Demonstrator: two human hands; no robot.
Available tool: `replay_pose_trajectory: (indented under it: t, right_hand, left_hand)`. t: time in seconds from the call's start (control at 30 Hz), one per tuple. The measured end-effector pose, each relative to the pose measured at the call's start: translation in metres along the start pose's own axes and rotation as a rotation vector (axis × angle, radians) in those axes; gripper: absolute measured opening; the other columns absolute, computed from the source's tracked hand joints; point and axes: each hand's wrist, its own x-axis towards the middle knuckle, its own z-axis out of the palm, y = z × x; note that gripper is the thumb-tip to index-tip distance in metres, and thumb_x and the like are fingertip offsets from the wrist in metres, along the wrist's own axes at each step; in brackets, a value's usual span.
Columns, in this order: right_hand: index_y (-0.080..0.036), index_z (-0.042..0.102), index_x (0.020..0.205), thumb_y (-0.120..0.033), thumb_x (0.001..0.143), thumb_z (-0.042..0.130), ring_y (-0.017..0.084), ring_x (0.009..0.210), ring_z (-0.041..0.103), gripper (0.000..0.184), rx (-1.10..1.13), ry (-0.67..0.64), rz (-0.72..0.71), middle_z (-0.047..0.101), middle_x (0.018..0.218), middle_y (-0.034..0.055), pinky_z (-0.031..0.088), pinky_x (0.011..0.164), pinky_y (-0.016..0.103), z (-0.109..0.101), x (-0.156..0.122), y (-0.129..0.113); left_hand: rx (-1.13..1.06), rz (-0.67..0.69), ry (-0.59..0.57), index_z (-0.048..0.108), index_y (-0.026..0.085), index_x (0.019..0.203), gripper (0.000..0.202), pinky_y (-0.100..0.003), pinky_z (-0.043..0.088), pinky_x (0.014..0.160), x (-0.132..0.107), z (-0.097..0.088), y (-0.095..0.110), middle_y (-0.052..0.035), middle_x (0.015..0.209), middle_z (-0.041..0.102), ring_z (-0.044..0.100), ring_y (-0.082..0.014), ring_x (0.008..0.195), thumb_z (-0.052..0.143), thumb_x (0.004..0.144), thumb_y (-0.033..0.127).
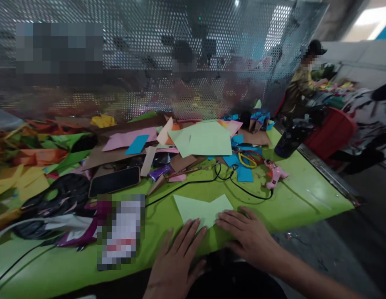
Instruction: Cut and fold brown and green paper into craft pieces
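Dim overall; a bright opening [369,24] glares at upper right, glints dot the perforated screen [143,50] up top, shadow darkens the lower right, soft blur throughout, pixelated patches at left

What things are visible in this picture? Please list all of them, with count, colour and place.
Notched paper: 1, pale green, under fingertips
Large sheet: 1, pale green, atop centre pile
Blue pieces: several, blue, within pile
Paper heap: many, mixed colours, far left
Phone: 1, black, left of centre
Round object: 1, black, left of phone
Packaging: count unclear, purple-white, near left
Corded tool: 1, pink, table's right
Bottle-like container: 1, dark, right edge
Table: 1, green, foreground
Perforated screen: 1, grey, behind
Chair: 1, red, right
People: at least 2, varied clothing, background
Left hand: 1, bare, notched paper's left
Right hand: 1, bare, its right
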Motion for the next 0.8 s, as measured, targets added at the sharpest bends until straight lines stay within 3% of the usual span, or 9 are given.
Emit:
replay_pose_trajectory:
  t: [0.2, 0.43, 0.5, 0.6, 0.7, 0.8]
  right_hand:
    - [-0.029, 0.044, 0.143, -0.037, 0.093, 0.054, 0.022, 0.135, 0.044, 0.052, 0.021, -0.020, 0.010, 0.050, 0.147, 0.0057, 0.029, 0.113, 0.046, -0.006, 0.004, -0.003]
    - [-0.026, 0.044, 0.143, -0.031, 0.091, 0.056, 0.020, 0.130, 0.050, 0.054, -0.011, 0.052, -0.052, 0.050, 0.146, 0.0075, 0.039, 0.107, 0.039, -0.030, 0.017, -0.006]
    - [-0.025, 0.048, 0.140, -0.029, 0.093, 0.052, 0.021, 0.126, 0.053, 0.047, -0.066, 0.155, -0.030, 0.056, 0.141, 0.0079, 0.042, 0.104, 0.040, -0.047, 0.030, 0.011]
    - [-0.024, 0.059, 0.130, -0.027, 0.096, 0.047, 0.022, 0.117, 0.060, 0.036, -0.169, 0.277, 0.116, 0.066, 0.128, 0.0069, 0.045, 0.099, 0.039, -0.078, 0.063, 0.056]
    - [-0.022, 0.063, 0.124, -0.024, 0.094, 0.047, 0.023, 0.116, 0.061, 0.035, -0.348, 0.202, 0.312, 0.066, 0.128, 0.0072, 0.047, 0.097, 0.036, -0.102, 0.106, 0.108]
    - [-0.013, 0.061, 0.126, -0.018, 0.091, 0.048, 0.026, 0.116, 0.060, 0.038, -0.392, 0.168, 0.386, 0.064, 0.129, 0.0142, 0.046, 0.097, 0.037, -0.107, 0.144, 0.144]
  left_hand:
    - [0.004, -0.099, 0.130, 0.045, 0.025, 0.142, 0.053, -0.045, 0.017, 0.119, -0.021, -0.005, 0.002, -0.0042, 0.144, 0.053, 0.045, -0.0239, 0.135, 0.047, 0.090, 0.035]
    - [0.060, 0.045, 0.178, 0.044, 0.019, 0.144, 0.062, -0.041, 0.028, 0.113, 0.010, -0.007, 0.014, -0.0052, 0.150, 0.046, 0.036, -0.0258, 0.140, 0.048, 0.089, 0.047]
    - [0.052, 0.041, 0.149, 0.041, 0.020, 0.146, 0.065, -0.044, 0.033, 0.109, 0.017, -0.002, 0.016, -0.0051, 0.150, 0.046, 0.038, -0.0270, 0.139, 0.049, 0.088, 0.049]
    - [0.021, 0.028, 0.107, 0.038, 0.022, 0.147, 0.066, -0.045, 0.037, 0.106, 0.020, 0.003, 0.017, -0.0050, 0.151, 0.044, 0.039, -0.0266, 0.138, 0.052, 0.088, 0.047]
    - [-0.032, 0.026, 0.092, 0.043, 0.024, 0.144, 0.060, -0.046, 0.040, 0.105, 0.021, 0.001, 0.015, -0.0054, 0.151, 0.043, 0.039, -0.0266, 0.138, 0.053, 0.088, 0.046]
    - [-0.122, -0.040, 0.064, 0.058, 0.027, 0.126, 0.039, -0.049, 0.040, 0.106, 0.030, -0.004, 0.013, -0.0051, 0.151, 0.043, 0.038, -0.0277, 0.139, 0.055, 0.089, 0.037]
